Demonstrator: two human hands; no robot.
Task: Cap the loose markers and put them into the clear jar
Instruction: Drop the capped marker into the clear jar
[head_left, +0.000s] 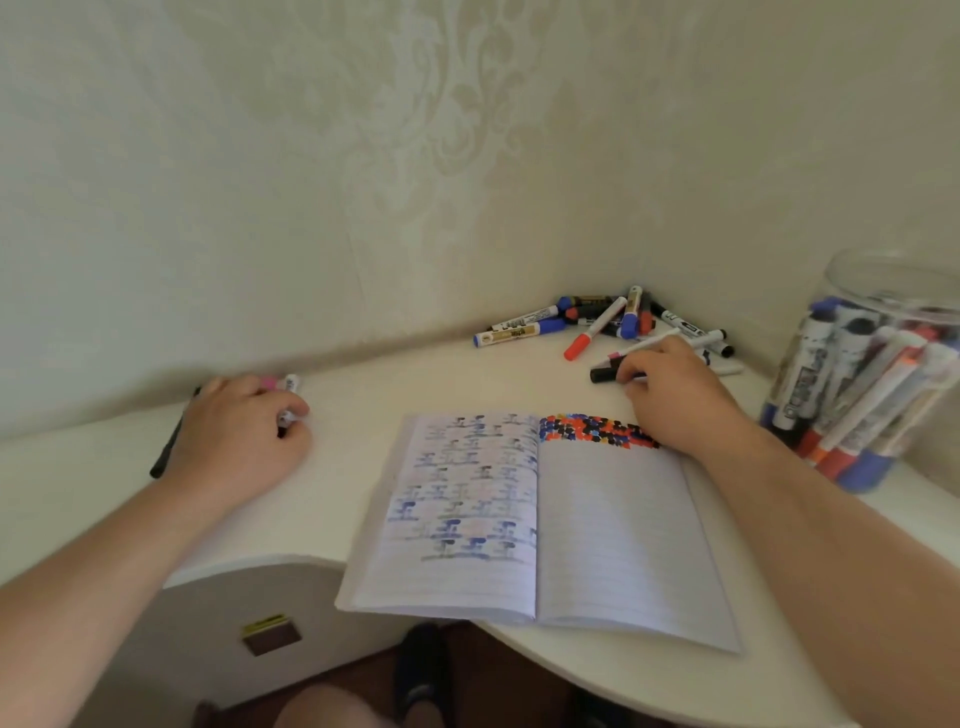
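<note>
Lying open at lower centre of the white surface (363, 379) is a lined notebook (540, 525); the clear jar (878, 374) of markers is standing far right; loose markers (602, 322) are piling upper right. Right hand (670, 395) fingers are gripping a thin pink-tipped marker (644, 347); left hand (239, 436) fingers are curling around a small white marker (287, 415).

Notebook (540, 519): blue blots, red-blue-black dots. Markers (597, 322): blue, red, black caps. Wallpaper (415, 130): cream damask.

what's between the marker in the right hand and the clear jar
Nothing visible. The right hand grips a thin marker near the marker pile; bare desk lies between it and the clear jar.
</note>
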